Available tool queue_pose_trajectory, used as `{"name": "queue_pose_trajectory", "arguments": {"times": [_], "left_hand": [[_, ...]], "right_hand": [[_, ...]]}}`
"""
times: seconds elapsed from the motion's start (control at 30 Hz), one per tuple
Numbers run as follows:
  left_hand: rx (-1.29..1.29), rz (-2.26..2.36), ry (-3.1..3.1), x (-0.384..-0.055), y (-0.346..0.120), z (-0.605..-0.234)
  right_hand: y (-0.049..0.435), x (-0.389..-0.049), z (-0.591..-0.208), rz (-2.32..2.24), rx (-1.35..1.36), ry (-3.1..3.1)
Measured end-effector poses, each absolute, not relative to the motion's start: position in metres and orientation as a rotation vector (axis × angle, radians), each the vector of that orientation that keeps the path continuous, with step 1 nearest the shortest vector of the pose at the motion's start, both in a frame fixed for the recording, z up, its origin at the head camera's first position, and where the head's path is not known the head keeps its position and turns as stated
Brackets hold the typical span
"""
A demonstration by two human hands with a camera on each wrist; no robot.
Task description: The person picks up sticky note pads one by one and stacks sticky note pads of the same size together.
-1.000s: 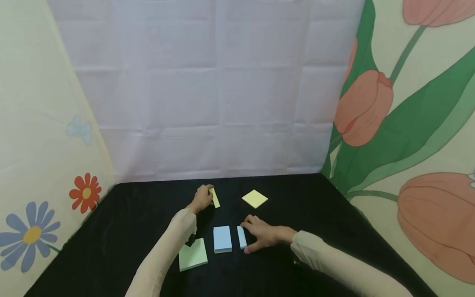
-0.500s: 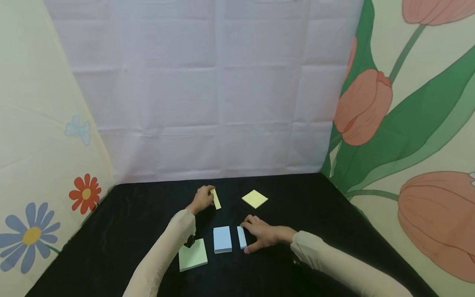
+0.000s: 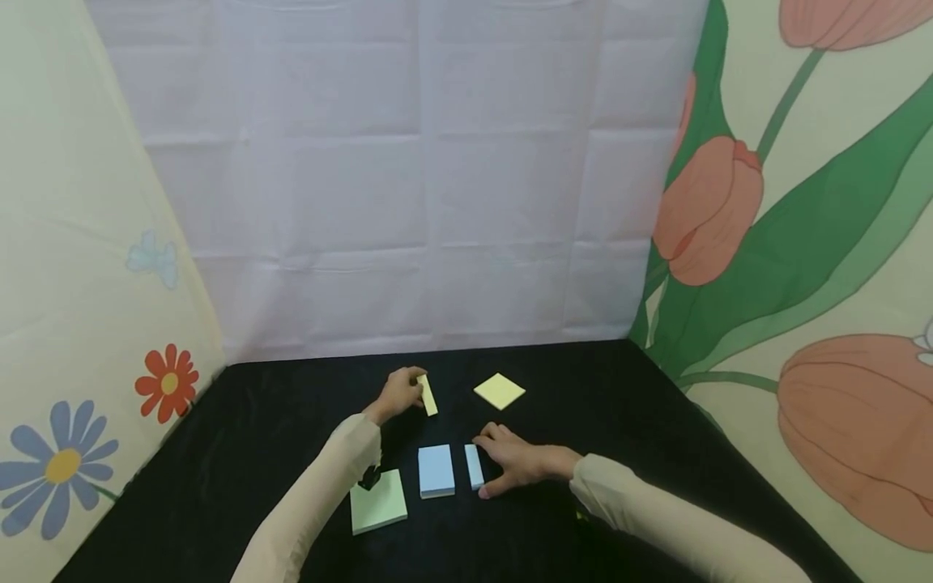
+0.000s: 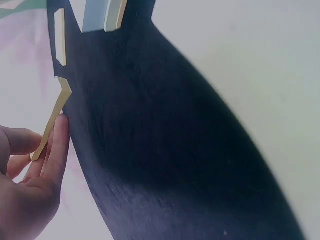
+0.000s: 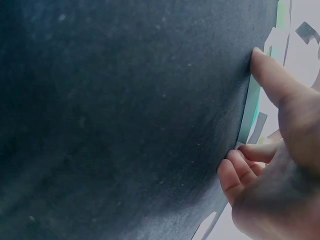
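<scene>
In the head view, my left hand (image 3: 399,391) pinches a narrow yellow sticky note pad (image 3: 428,394) at the far side of the black table. Seen from the left wrist, the fingers and thumb close on the lower end of this yellow pad (image 4: 51,120). Nearer, my right hand (image 3: 519,456) grips a narrow light blue sticky note pad (image 3: 474,466), index finger at its far end and thumb at its near end. The right wrist view shows that blue pad (image 5: 250,107) between thumb and fingers, close over the black cloth.
A thicker blue pad (image 3: 436,470) lies just left of the narrow blue one. The green square pad (image 3: 379,504) sits near the left forearm, partly covered by it. A yellow square pad (image 3: 500,391) lies turned like a diamond at the back. Black cloth (image 3: 568,534) covers the table.
My left hand has shifted slightly right and toward me with the narrow yellow pad. The right hand stays on the narrow blue pad.
</scene>
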State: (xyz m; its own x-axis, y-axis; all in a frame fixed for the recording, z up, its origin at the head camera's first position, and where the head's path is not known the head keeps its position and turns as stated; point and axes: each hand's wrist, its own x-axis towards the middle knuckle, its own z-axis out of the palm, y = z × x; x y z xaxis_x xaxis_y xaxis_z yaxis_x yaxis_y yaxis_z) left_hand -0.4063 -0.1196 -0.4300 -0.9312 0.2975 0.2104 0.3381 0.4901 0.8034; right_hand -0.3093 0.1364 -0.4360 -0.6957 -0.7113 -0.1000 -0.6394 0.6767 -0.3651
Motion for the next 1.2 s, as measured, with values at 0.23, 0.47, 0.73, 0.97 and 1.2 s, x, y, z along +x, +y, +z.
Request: {"name": "queue_pose_trajectory", "arguments": {"times": [0.23,0.47,0.73,0.97,1.2], "left_hand": [[-0.626,-1.503,-2.674,-0.402,-0.113,-0.432],[-0.723,-1.568,-2.687,-0.395,-0.106,-0.430],[-0.788,-1.597,-2.718,-0.390,-0.100,-0.428],[-0.819,-1.635,-2.715,-0.381,-0.093,-0.427],[-0.837,-1.677,-2.722,-0.383,-0.090,-0.432]], "right_hand": [[0.136,-0.308,-0.436,-0.477,-1.058,2.662],[0.138,-0.310,-0.437,-0.490,-1.070,2.635],[0.141,-0.312,-0.437,-0.477,-1.120,2.622],[0.141,-0.312,-0.434,-0.442,-1.157,2.597],[0.143,-0.313,-0.436,-0.382,-1.167,2.627]]}}
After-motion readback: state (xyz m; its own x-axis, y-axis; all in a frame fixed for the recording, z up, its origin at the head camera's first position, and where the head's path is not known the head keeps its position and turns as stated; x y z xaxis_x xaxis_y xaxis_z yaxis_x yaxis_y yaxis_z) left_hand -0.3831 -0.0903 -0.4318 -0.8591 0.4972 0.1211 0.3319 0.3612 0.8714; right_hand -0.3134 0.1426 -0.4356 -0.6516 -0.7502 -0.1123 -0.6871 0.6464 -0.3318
